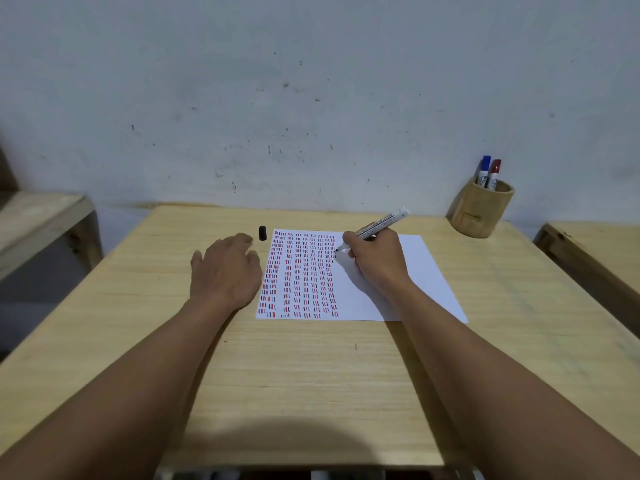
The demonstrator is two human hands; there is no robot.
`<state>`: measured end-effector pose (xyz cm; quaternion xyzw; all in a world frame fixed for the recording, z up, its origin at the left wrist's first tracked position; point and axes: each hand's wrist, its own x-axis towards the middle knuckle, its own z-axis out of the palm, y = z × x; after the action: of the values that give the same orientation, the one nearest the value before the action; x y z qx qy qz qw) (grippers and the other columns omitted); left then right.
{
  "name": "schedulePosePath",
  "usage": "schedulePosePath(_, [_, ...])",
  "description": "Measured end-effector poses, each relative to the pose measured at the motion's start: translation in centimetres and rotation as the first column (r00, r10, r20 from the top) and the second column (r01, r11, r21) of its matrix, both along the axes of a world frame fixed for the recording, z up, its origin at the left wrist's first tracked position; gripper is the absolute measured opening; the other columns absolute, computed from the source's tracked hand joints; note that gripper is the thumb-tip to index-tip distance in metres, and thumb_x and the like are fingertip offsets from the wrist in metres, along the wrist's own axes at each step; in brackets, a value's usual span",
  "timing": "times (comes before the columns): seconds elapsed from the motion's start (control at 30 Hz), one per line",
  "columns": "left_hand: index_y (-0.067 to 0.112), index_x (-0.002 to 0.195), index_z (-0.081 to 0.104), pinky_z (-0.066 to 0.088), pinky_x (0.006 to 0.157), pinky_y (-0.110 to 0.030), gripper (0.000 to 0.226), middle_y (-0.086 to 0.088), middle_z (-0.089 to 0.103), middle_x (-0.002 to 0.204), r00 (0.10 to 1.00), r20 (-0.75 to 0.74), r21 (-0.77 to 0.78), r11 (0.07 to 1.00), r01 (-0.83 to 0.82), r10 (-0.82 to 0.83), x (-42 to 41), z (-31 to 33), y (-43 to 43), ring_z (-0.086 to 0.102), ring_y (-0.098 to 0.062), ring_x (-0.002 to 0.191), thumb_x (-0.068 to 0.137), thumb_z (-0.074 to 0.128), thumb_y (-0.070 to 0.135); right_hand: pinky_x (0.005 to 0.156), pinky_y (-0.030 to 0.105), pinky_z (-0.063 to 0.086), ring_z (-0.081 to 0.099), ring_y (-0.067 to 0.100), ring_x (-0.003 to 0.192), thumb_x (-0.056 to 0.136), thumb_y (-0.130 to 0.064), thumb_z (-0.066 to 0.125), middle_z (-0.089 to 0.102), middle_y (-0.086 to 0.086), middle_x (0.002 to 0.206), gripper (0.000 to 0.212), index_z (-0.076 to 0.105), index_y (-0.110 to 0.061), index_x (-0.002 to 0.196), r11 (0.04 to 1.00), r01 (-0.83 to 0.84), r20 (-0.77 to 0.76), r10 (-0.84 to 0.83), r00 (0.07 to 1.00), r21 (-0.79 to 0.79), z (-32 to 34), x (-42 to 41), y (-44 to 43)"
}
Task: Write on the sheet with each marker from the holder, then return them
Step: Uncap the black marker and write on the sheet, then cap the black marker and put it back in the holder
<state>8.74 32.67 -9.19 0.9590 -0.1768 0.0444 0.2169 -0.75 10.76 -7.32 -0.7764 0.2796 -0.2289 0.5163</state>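
The wooden holder (pixel 481 211), at two o'clock from the sheet (pixel 412 271), contains a blue marker (pixel 483 169) and a red marker (pixel 494 173). The right hand (pixel 375 259) grips the black marker (pixel 375 227); the left hand (pixel 225 268) lies open on the table (pixel 311 375), with the black cap (pixel 262 233) at one o'clock.

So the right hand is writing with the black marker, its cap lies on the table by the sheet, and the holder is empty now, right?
Not quite: the head view shows the holder is not empty; a blue marker and a red marker stand in it. The rest holds: the right hand writes with the black marker, cap beside the sheet.
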Motion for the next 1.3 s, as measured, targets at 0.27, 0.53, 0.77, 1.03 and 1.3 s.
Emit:
schedulePosePath(0.27, [0.029,0.153,0.040,0.046,0.092,-0.041,0.048,-0.011,0.060,0.132,0.991,0.059,-0.056,0.991,0.121,-0.117,3.1,1.9,-1.8,0.055,-0.033,0.124,0.105,0.043,0.029,0.054,0.028,0.047,0.055,0.013,0.053,0.087,-0.027,0.077,0.065,-0.001,0.069,0.021,0.074,-0.006,0.091,0.983,-0.042,0.142,0.016,0.990,0.181,1.6,0.3,-0.1])
schedulePosePath(0.53, [0.016,0.110,0.073,0.053,0.077,-0.036,0.020,-0.002,0.076,0.103,0.985,0.152,-0.170,0.979,0.111,-0.085,2.7,2.5,-2.0,0.068,-0.024,0.094,0.098,0.058,0.016,0.047,0.023,0.049,0.054,0.014,0.054,0.094,-0.013,0.064,0.063,0.008,0.071,0.019,0.070,0.005,0.097,0.903,-0.117,0.204,0.033,0.978,0.413,2.5,-0.3,0.5])
schedulePosePath(0.77, [0.018,0.098,0.074,0.039,0.061,-0.014,0.010,0.007,0.073,0.091,0.992,0.000,-0.580,0.808,0.100,-0.123,-0.7,6.0,-4.5,0.059,0.000,0.076,0.095,0.064,0.017,0.050,0.022,0.053,0.055,0.014,0.055,0.094,-0.011,0.064,0.062,0.008,0.068,0.015,0.069,-0.003,0.083,0.798,-0.153,0.274,-0.015,0.962,0.582,4.3,-1.6,1.1])
schedulePosePath(1.03, [0.017,0.100,0.076,0.058,0.082,-0.042,0.011,-0.007,0.075,0.098,0.944,-0.205,-0.783,0.622,-0.001,-0.257,-4.5,7.9,-6.8,0.065,-0.018,0.081,0.094,0.067,0.016,0.052,0.021,0.055,0.061,0.011,0.055,0.094,-0.016,0.068,0.066,0.007,0.070,0.015,0.071,-0.004,0.086,0.792,-0.160,0.343,-0.066,0.937,0.589,6.2,-3.4,0.6])
schedulePosePath(1.3, [0.013,0.102,0.074,0.056,0.087,-0.034,0.011,-0.004,0.076,0.100,0.873,-0.321,-0.849,0.521,-0.093,-0.368,-6.4,9.0,-8.7,0.066,-0.011,0.087,0.097,0.064,0.016,0.054,0.019,0.056,0.064,0.009,0.055,0.093,-0.017,0.071,0.069,0.006,0.069,0.016,0.071,-0.004,0.085,0.781,-0.192,0.378,-0.059,0.924,0.594,6.8,-5.2,-0.3])
